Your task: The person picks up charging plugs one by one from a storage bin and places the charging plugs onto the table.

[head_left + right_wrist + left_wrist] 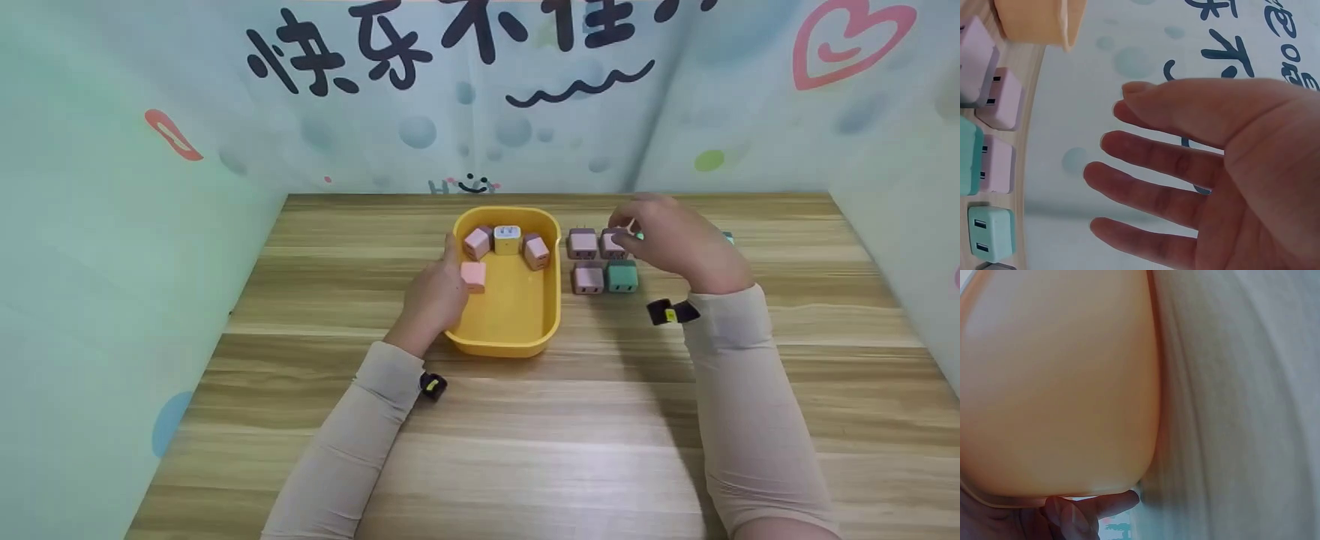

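Note:
Around the left wall of a yellow plastic bin (pixel 502 349), my left hand (pixel 436 296) grips the rim, some fingers against the outside in the left wrist view. Inside the bin lie several USB charger blocks: pink ones (pixel 535 252) and a yellow one with a white top (pixel 507 240). My right hand (pixel 679 244) hovers over the charger blocks on the table, fingers extended and holding nothing in the right wrist view. Beneath and beside it sit mauve charger blocks (pixel 583 244) and a green charger block (pixel 622 277); the hand partly hides other green ones.
The wooden table (pixel 337 225) ends at a printed backdrop (pixel 465 135) with large dark lettering. Pale side curtains (pixel 112 262) border it left and right. The chargers stand in rows close to the bin's right wall.

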Motion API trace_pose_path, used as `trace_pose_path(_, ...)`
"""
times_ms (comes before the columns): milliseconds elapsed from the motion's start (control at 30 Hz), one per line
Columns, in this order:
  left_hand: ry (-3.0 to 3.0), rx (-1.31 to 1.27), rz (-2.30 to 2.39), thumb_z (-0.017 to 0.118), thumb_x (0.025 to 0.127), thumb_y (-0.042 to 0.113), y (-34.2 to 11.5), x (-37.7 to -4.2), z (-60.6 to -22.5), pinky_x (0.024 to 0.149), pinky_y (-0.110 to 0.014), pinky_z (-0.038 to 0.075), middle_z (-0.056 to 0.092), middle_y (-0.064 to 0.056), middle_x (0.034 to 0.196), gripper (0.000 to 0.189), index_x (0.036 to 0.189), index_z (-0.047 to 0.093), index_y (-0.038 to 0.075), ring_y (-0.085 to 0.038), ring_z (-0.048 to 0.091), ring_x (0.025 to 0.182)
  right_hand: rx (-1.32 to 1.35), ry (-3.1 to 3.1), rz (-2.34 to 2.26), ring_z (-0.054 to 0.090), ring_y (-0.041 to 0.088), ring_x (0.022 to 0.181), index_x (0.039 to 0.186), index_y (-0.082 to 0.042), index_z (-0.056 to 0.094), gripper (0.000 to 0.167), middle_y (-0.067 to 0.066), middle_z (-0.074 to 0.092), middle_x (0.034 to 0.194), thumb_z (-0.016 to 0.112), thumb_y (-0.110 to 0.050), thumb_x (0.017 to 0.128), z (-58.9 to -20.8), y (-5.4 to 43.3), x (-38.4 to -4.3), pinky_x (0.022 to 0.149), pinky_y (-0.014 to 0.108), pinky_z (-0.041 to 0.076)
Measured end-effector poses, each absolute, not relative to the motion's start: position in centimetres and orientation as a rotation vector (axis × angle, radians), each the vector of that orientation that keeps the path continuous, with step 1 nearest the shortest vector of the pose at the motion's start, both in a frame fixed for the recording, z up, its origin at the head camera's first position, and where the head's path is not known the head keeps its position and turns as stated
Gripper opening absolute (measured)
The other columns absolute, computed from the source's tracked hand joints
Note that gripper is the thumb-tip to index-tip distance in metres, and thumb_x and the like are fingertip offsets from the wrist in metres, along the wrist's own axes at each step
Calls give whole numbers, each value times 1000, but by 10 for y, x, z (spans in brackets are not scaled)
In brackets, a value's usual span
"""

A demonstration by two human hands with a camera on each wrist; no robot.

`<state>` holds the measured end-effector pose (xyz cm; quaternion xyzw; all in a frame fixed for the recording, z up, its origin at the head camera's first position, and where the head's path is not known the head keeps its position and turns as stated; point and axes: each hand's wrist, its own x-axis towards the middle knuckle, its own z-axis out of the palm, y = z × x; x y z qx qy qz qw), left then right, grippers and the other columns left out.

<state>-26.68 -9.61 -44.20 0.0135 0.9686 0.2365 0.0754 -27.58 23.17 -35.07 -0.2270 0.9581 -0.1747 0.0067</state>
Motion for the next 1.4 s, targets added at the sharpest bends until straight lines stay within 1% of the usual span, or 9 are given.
trace_pose_path(267, 2909, 69, 718, 60, 110, 28, -97, -266, -443, 78, -37, 53, 65, -15, 111, 88, 172, 1, 8, -27, 64, 89, -789, 3041, -541, 69, 36, 105, 118, -1, 75, 20, 15, 71, 112, 69, -12, 103, -343, 225, -268, 91, 53, 57)
trace_pose_path(367, 2902, 65, 725, 57, 111, 26, -97, -265, -443, 78, -37, 53, 65, -15, 111, 85, 172, 0, 9, -27, 64, 90, -835, 3048, -551, 69, 36, 105, 118, 0, 75, 20, 15, 72, 113, 70, -11, 101, -341, 221, -266, 91, 52, 58)
trace_pose_path(467, 2892, 47, 715, 59, 111, 27, -97, -265, -442, 78, -36, 53, 64, -14, 110, 87, 172, -1, 10, -27, 63, 89, -861, 3042, -554, 70, 35, 104, 118, -1, 75, 21, 15, 71, 113, 71, -10, 100, -341, 216, -264, 91, 52, 58)
trace_pose_path(633, 2876, 23, 708, 59, 110, 30, -96, -265, -442, 77, -36, 52, 62, -12, 107, 89, 172, -3, 12, -27, 62, 89, -910, 3036, -541, 70, 36, 105, 116, -1, 75, 20, 15, 71, 114, 72, -8, 98, -342, 209, -262, 92, 51, 58)
trace_pose_path(833, 2876, 30, 710, 59, 111, 31, -96, -265, -442, 76, -36, 52, 62, -11, 104, 90, 172, -3, 12, -27, 62, 87, -940, 3036, -522, 68, 32, 102, 116, -2, 76, 20, 13, 71, 114, 75, -9, 98, -344, 200, -258, 91, 49, 58)
trace_pose_path(1067, 2918, 66, 725, 65, 107, 35, -98, -267, -445, 75, -36, 52, 61, -11, 90, 94, 172, 4, 6, -26, 62, 78, -1011, 3033, -500, 68, 29, 99, 115, -5, 78, 18, 10, 72, 114, 77, -11, 98, -348, 185, -256, 88, 45, 59)
trace_pose_path(1133, 2908, 61, 739, 66, 106, 35, -98, -267, -444, 75, -36, 52, 61, -11, 90, 95, 172, 4, 7, -26, 61, 77, -1017, 3028, -490, 68, 29, 99, 116, -4, 78, 19, 10, 71, 113, 77, -11, 98, -350, 181, -256, 88, 44, 60)
trace_pose_path(1267, 2885, 44, 750, 63, 108, 34, -97, -267, -442, 77, -35, 52, 63, -11, 97, 92, 172, 2, 9, -26, 62, 79, -1017, 3011, -479, 69, 29, 100, 120, -4, 77, 23, 10, 70, 114, 76, -9, 97, -354, 172, -257, 89, 44, 61)
trace_pose_path(1400, 2863, 26, 753, 53, 113, 22, -97, -266, -440, 69, -35, 53, 63, -12, 99, 81, 172, -1, 12, -25, 63, 76, -1020, 3012, -446, 67, 26, 96, 119, -7, 78, 23, 9, 69, 113, 78, -8, 96, -360, 161, -258, 88, 41, 61)
